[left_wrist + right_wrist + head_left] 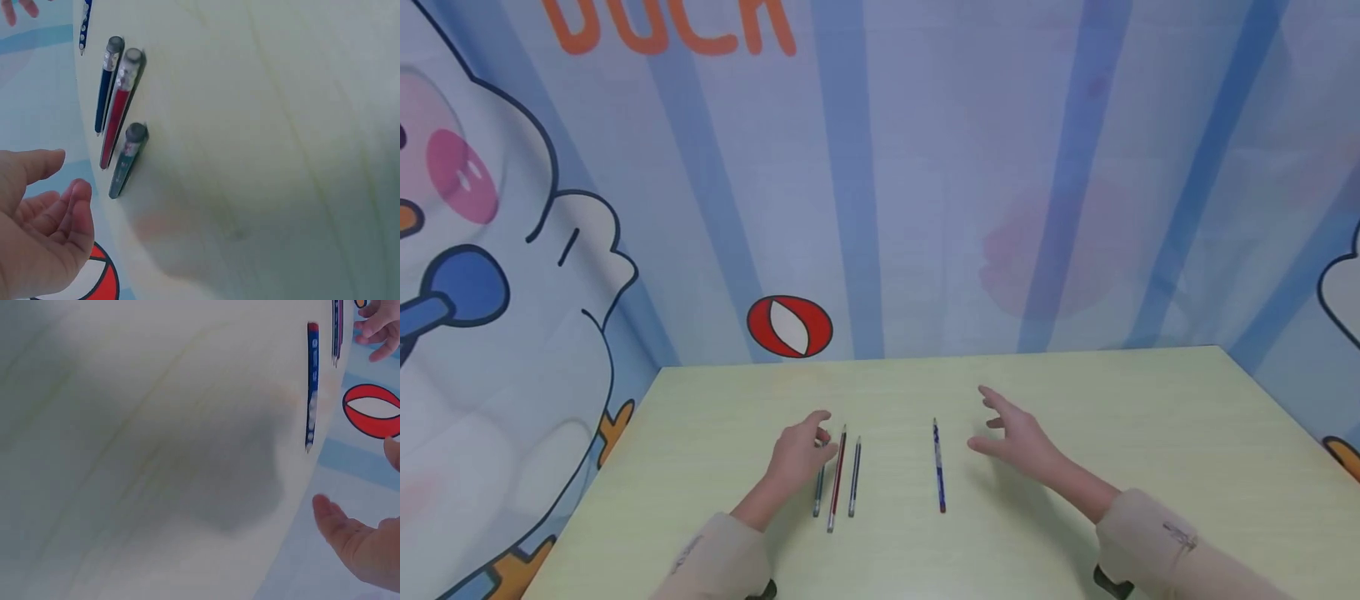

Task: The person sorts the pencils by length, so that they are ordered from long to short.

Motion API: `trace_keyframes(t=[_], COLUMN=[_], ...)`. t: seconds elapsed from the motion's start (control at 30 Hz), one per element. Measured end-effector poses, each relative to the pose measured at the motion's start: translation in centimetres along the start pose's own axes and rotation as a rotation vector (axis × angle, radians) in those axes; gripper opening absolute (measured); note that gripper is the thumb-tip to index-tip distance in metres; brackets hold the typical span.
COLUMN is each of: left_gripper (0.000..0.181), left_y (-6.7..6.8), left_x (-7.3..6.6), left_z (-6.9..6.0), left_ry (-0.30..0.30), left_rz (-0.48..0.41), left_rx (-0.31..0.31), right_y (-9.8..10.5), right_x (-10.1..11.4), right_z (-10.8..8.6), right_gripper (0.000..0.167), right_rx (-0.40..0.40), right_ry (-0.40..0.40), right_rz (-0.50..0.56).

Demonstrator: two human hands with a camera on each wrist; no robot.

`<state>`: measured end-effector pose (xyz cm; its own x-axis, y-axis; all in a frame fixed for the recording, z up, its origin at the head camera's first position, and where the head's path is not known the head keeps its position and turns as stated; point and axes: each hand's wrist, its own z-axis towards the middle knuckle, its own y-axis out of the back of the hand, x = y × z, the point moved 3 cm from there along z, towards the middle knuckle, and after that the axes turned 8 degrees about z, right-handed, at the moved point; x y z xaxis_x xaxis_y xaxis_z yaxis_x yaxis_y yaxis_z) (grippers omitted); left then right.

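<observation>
Three pencils lie side by side left of the table's middle: a dark green one (818,493), a red one (837,487) and a dark blue one (854,479). Silvery ferrules and dark erasers show on them in the left wrist view. My left hand (796,457) hovers by the green pencil (127,162), hiding its upper part in the head view; its loosely bent fingers hold nothing. A blue patterned pencil (939,468) with a red end lies apart, further right. To the right of it my right hand (1021,437) is raised above the table, fingers spread and holding nothing.
The pale yellow-green table (1150,433) ends at a cloth backdrop (925,167) printed with blue stripes, a white cartoon figure and a red-and-white ball (790,327). Both forearms wear light sleeves (1165,533), with dark bands at the wrists.
</observation>
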<state>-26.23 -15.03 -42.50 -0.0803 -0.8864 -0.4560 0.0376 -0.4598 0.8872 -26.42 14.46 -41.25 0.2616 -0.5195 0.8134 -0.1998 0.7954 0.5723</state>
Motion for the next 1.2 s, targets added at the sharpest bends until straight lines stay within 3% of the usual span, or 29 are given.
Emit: trace_keyframes(t=[0.2,0.43,0.63,1.2], left_gripper=[0.04,0.038,0.042,0.037], left_y=[-0.9,-1.4,-1.7,-2.1], left_x=[-0.1,-0.6,-0.8,-0.9], left_z=[0.0,-0.4,-0.6,-0.7], left_ry=[0.046,0.078,0.112,0.086], left_rz=[-0.021,0.055,0.131,0.214], left_rx=[0.015,0.017,0.038,0.046], right_y=[-2.2,-4.6,-6.1,-7.5], right_x=[-0.1,-0.7,-0.6,0.0], right_z=[1.0,1.7,1.9,1.9], right_gripper=[0.066,0.058,0.057,0.054], right_rx=[-0.028,-0.057,-0.038,-0.042], right_ry=[-0.171,-0.293,-0.271,-0.228], right_rz=[0.227,0.258,0.188,0.0])
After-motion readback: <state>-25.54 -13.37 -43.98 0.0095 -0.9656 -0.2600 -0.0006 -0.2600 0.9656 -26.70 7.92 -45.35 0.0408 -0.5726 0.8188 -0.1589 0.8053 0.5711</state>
